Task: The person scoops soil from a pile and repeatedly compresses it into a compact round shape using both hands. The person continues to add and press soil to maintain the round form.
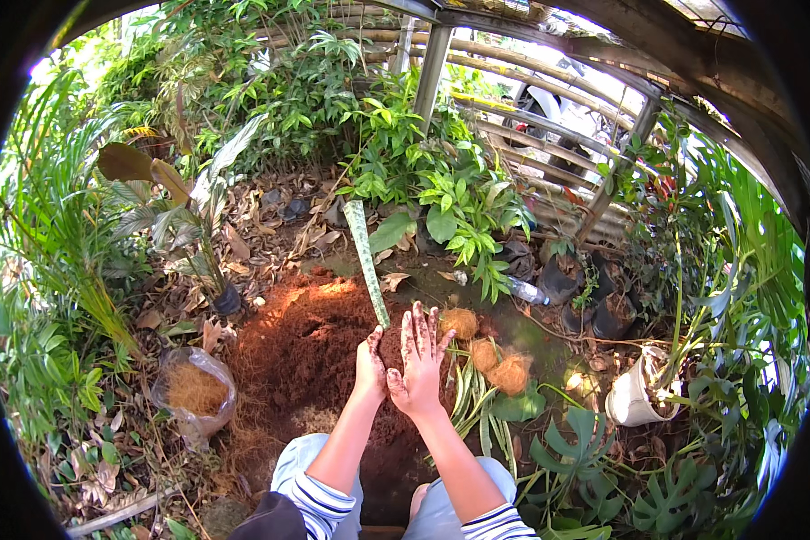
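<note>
A mottled green snake plant leaf rises from a lump of dark soil between my hands. My left hand cups the lump from the left, its fingers at the leaf's base. On the right, my right hand lies against the lump with its fingers spread and its back towards me; both hands are smeared with soil. Beneath and to the left is a heap of reddish-brown soil or coir. Fibre-wrapped balls lie just right of my right hand, beside cut striped leaves.
A clear plastic bag of coconut fibre stands at the left. To the right are a white pot, black plant bags and a plastic bottle. Potted plants and a bamboo fence stand beyond, with monstera leaves at the lower right.
</note>
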Available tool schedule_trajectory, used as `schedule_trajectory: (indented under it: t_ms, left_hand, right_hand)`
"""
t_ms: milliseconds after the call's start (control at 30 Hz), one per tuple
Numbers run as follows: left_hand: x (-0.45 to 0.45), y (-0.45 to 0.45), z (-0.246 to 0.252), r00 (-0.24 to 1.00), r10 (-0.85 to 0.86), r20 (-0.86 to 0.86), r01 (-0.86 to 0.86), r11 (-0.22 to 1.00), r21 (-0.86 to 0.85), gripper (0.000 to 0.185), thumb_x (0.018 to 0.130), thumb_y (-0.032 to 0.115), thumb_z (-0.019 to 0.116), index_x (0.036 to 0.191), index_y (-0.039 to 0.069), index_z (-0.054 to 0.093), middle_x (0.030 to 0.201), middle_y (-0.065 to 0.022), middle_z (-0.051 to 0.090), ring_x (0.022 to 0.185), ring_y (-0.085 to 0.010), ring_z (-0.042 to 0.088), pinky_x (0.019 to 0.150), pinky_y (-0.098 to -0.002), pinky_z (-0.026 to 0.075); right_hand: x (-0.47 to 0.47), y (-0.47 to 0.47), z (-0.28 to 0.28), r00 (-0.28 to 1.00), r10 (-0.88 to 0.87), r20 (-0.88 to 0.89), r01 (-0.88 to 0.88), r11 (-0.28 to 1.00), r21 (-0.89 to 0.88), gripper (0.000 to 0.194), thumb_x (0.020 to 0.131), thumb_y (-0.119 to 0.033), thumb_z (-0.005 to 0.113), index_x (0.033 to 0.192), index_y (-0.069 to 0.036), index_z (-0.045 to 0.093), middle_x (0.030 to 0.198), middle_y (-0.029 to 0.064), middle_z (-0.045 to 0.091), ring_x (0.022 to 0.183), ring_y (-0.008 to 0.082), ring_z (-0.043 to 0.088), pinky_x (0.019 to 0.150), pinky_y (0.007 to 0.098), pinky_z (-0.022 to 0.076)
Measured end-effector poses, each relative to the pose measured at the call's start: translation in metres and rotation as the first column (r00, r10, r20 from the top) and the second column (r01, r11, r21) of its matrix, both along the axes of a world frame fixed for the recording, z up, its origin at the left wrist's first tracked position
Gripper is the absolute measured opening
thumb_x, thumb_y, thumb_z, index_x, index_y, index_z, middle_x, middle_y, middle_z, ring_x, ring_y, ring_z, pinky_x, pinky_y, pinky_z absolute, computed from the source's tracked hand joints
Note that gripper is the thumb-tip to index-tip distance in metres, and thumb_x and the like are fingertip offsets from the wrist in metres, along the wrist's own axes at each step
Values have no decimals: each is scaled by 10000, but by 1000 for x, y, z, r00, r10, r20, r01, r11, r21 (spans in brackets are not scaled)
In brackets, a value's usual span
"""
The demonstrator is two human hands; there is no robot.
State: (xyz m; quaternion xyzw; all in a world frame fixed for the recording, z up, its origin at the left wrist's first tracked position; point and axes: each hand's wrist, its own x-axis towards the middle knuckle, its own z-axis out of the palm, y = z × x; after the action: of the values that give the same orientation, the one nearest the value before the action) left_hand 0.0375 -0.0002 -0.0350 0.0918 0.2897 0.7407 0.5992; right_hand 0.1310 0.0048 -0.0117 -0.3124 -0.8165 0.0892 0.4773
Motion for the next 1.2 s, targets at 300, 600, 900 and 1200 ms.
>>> schedule_trajectory:
  t_ms: [300, 600, 900, 1200]
  left_hand:
    - [4, 3, -4, 989, 43, -138, -39, 999, 33, 246, 883, 259, 471, 969, 49, 567, 933, -75, 622, 823, -188, 586, 768, -325, 464]
    - [0, 8, -34, 989, 73, -128, -73, 997, 7, 279, 919, 260, 453, 970, 12, 569, 999, -76, 597, 926, -165, 552, 865, -307, 414]
    - [3, -20, -7, 982, 166, -92, -171, 984, -51, 224, 886, 228, 512, 1000, 38, 545, 1039, -81, 577, 982, -181, 527, 913, -325, 386]
    - [0, -36, 19, 964, 208, -169, -217, 975, -42, 205, 875, 246, 528, 928, 53, 574, 953, -77, 603, 897, -178, 557, 836, -325, 431]
  right_hand:
    - [10, 2, 17, 999, -11, -48, 9, 999, -36, 600, 843, -475, 417, 1279, -62, 434, 1327, 122, 417, 1277, 310, 317, 1052, 540, -13]
    - [19, 19, 5, 878, 87, -470, -262, 910, -321, 508, 915, -441, 291, 1102, -60, 568, 1148, 97, 560, 1111, 261, 486, 1045, 467, 132]
    - [10, 18, 2, 646, 251, -721, -655, 667, -354, 608, 922, -474, 278, 1014, 34, 599, 1170, 141, 525, 1124, 242, 463, 998, 380, 301]
    - [3, 4, 14, 729, 271, -629, -564, 759, -327, 654, 913, -489, 257, 965, 44, 633, 1203, 155, 502, 1161, 244, 425, 1009, 376, 282]
